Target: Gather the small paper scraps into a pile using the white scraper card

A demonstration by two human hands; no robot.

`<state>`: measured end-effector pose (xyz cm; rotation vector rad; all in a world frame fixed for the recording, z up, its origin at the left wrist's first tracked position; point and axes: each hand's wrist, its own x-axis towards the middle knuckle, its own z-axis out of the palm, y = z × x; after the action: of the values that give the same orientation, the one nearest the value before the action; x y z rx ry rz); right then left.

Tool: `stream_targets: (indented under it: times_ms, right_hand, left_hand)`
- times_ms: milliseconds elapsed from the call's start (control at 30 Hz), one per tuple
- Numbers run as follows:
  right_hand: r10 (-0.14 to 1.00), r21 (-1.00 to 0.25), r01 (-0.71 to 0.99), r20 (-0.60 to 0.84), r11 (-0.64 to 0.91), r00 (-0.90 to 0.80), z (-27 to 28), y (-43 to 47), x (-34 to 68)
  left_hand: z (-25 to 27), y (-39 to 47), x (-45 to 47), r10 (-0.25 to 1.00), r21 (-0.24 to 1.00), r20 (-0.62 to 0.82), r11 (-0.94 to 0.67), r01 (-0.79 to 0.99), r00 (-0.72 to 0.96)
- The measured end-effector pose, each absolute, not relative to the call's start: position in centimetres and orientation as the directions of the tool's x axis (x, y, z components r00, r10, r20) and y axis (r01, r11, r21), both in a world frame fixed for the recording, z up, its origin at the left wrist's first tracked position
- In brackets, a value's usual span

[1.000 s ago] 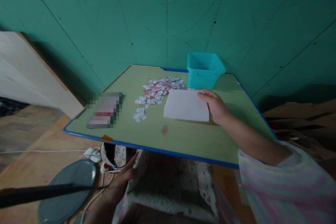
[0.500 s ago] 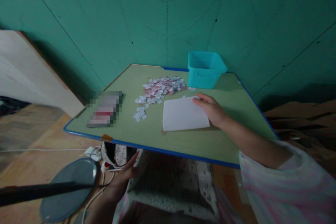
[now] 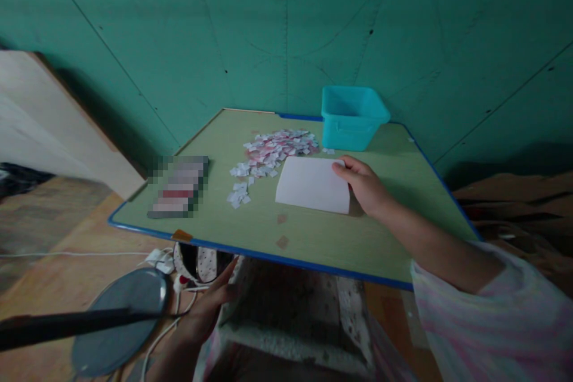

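My right hand [image 3: 362,182] pinches a white sheet of paper [image 3: 313,186] by its right upper edge, thumb on top. The sheet is held over the table, slightly curved, close to a heap of small white and pinkish paper pieces [image 3: 282,146]. A smaller cluster of these pieces [image 3: 239,194] lies to the left. Below the table's front edge, my left hand [image 3: 215,298] is closed on the left rim of an open, spotted fabric container [image 3: 286,340] at my lap; some of its fingers are hidden.
The light green table [image 3: 380,239] has a blue edge. On it stand a turquoise plastic bin [image 3: 351,131] at the back right and a blurred-out phone-like object [image 3: 179,187] at the left. A grey round stool seat [image 3: 120,322], cables and a dark strap lie lower left.
My right hand has shifted the sheet slightly away from me, and its tilt has changed. Two brownish marks on the table now show in front of it. My left hand stays put.
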<state>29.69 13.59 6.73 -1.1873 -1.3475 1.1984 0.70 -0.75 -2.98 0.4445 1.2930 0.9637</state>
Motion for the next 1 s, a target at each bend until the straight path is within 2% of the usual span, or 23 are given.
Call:
stream_targets:
  times_ms: [233,467,667,867,1000]
  right_hand:
    - [0.991,-0.993,0.121,-0.013,0.003,-0.131,7.3,13.0,29.0]
    - [0.976,-0.988,0.154,-0.058,-0.026,-0.211,7.2,12.7,28.8]
    - [0.962,-0.985,0.172,-0.036,0.012,-0.271,6.7,12.8,28.8]
    - [0.952,-0.978,0.206,-0.034,0.031,-0.303,6.4,12.8,29.1]
    - [0.926,-0.976,0.211,-0.037,0.046,-0.377,6.5,12.5,29.1]
  left_hand:
    - [-0.4,-1.4,2.1,0.822,0.793,-0.566,0.519,-0.320,-0.067]
    - [-1.0,-1.3,1.8,0.808,0.783,-0.585,0.539,-0.312,-0.073]
    - [-1.4,-1.3,1.6,0.821,0.782,-0.570,0.526,-0.334,-0.042]
    - [-1.7,-1.3,1.4,0.798,0.727,-0.602,0.552,-0.408,0.006]
    - [-1.9,-1.2,1.3,0.803,0.754,-0.595,0.551,-0.358,-0.017]
